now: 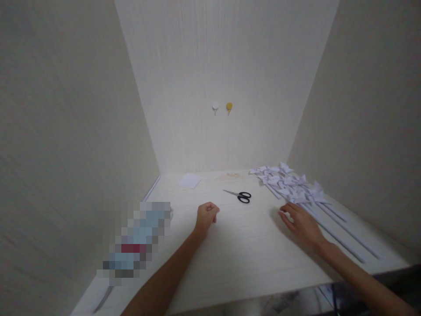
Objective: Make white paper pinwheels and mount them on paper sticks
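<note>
My left hand [206, 217] rests on the pale table [237, 250] as a loose fist, holding nothing that I can see. My right hand [301, 223] lies flat on the table with fingers spread, its back edge touching a row of white paper pinwheels on long white sticks [296, 186]. Black-handled scissors [239, 195] lie on the table between and beyond the two hands, blades pointing left.
A white paper sheet [189, 180] lies at the back left. A pixelated object [138, 239] sits at the left edge. Two wall hooks, white [215, 107] and yellow [229, 107], hang on the back wall. Walls close in left and right.
</note>
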`<state>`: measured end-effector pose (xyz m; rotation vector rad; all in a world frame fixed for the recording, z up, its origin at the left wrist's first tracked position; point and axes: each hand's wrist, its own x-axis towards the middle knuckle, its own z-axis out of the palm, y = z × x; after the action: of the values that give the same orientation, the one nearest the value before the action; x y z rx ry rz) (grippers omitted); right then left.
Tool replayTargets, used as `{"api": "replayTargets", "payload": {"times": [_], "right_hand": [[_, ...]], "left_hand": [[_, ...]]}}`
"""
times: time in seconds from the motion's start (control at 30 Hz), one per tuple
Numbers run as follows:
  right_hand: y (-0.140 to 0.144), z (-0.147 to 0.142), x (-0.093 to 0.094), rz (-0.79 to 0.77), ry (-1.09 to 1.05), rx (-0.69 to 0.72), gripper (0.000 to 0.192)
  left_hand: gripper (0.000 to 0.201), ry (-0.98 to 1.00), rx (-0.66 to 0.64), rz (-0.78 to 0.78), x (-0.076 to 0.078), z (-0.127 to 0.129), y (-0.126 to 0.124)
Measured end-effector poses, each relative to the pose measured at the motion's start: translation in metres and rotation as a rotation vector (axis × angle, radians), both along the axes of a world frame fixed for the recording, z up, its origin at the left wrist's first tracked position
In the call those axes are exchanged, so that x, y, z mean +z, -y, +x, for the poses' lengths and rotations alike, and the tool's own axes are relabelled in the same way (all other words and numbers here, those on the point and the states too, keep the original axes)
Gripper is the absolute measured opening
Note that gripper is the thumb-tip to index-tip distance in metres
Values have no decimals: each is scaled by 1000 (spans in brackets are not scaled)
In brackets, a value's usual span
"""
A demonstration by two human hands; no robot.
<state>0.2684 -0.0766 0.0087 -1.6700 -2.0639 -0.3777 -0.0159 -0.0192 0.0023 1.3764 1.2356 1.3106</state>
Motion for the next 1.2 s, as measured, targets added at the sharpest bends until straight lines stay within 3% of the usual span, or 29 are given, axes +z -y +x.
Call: {"api": "replayTargets", "payload": {"times": [0.2,0.33,0.47,0.63,0.8,0.93,1.07,1.2], "right_hand": [[-27,-97,3,-35,51,291,20],[-35,-125,-4,-53,34,396,16],[-38,-127,-12,-61,-41,428,18],[-41,-125,-15,-79,-73,452,23],[-42,-126,-16,-108,-87,455,24],[-44,-127,-16,-138,-108,441,24],[-45,-129,-13,-178,-105,457,22],[-46,-129,-11,-210,-127,465,21]], "left_hand": [[12,25,-1,6,2,1,0],[8,13,2,26,0,1,-1],[22,-208,53,156,-14,3,-5],[35,-765,206,384,-29,0,-28],[59,-1195,340,277,-25,-14,-80],[68,-1306,500,121,-23,-24,-112],[71,-1413,412,72,-27,-28,-123],[68,-1463,348,85,-26,-26,-116]]}}
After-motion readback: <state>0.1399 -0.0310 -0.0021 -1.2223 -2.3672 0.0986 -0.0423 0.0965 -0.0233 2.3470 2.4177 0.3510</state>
